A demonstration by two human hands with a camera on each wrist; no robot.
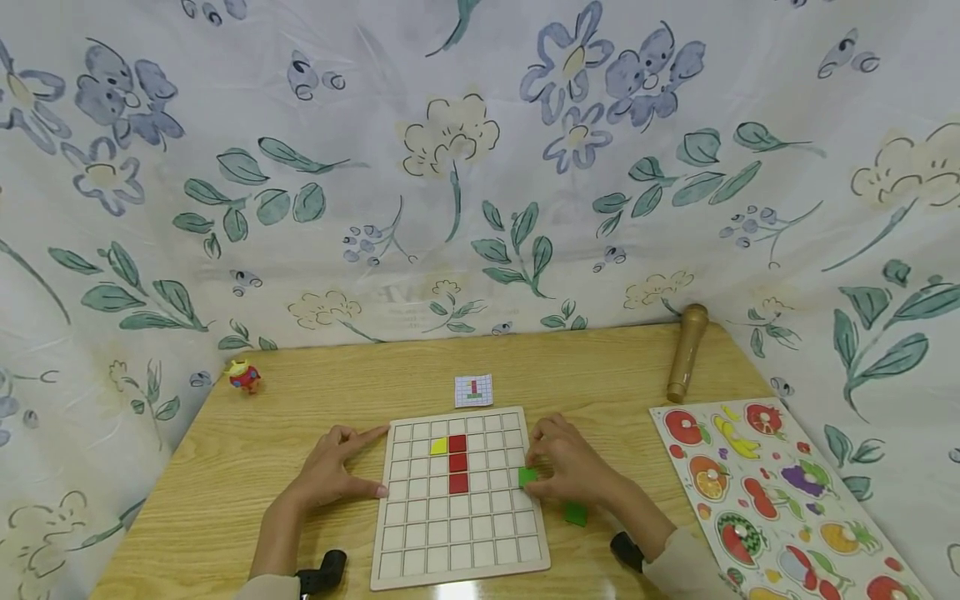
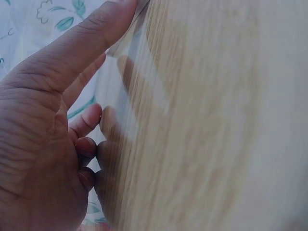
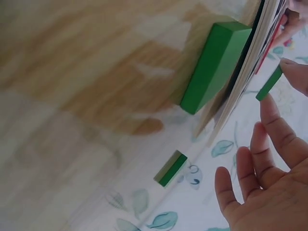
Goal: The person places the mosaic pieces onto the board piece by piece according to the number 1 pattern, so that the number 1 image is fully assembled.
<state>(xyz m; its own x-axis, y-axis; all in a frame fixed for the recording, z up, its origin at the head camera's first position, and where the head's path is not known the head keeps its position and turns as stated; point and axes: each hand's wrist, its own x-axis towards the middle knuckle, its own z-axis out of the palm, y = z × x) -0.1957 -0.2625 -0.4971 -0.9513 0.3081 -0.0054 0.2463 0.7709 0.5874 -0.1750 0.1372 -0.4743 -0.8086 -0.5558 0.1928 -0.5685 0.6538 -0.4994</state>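
A wooden grid board (image 1: 427,554) lies on the table, with three red square tiles (image 1: 457,462) in one column and a yellow tile (image 1: 438,447) with a curved edge beside the top one. My left hand (image 1: 326,471) steadies the board's left edge with thumb and forefinger spread. In the left wrist view its other fingers (image 2: 86,147) bend toward the tabletop. Over the board's right edge, my right hand (image 1: 566,467) pinches a green tile (image 3: 270,83) between thumb and forefinger. Another green tile (image 1: 575,513) lies below that hand; the right wrist view shows two green tiles on the table, one large up close (image 3: 209,72).
A small printed pattern card (image 1: 473,390) lies behind the board. A fruit puzzle board (image 1: 776,492) occupies the right side, with a wooden cylinder (image 1: 686,354) behind it. At the back left stands a small toy figure (image 1: 243,377). A floral curtain (image 1: 420,275) borders the table.
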